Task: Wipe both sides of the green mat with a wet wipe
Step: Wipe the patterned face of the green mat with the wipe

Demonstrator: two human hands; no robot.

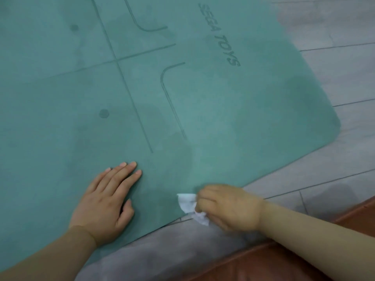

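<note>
While your left hand [105,196] lies flat, fingers [123,175] together and stretched out with the thumb a little apart, it pins the green mat [213,110] to the floor [349,63]. Your right hand [229,205] is bunched with its fingers clamped on the wet wipe [189,203], which sticks out white and crumpled just beyond them, partly on the mat's near edge and partly over the floor.

You look to be in the first half of the job: wiping the printed face, down at the near edge. Darker patches spread ahead of your left fingertips and towards the rounded far-right corner, and they read as damp, so much of this face seems covered already. How the hidden face stands cannot be told.

Your next move, as I judge it, calls for running the wipe along the strip of edge between your two hands, keeping the flat hand pressing so the mat does not creep. After that you will need to lift an edge and turn the mat over; it looks thin and limp, so expect it to fold.

By count: one mat, one wipe, two hands in view. On the mat, two dark dots lie beyond your left fingertips, and one printed wordmark lies far beyond your right fingers.
</note>
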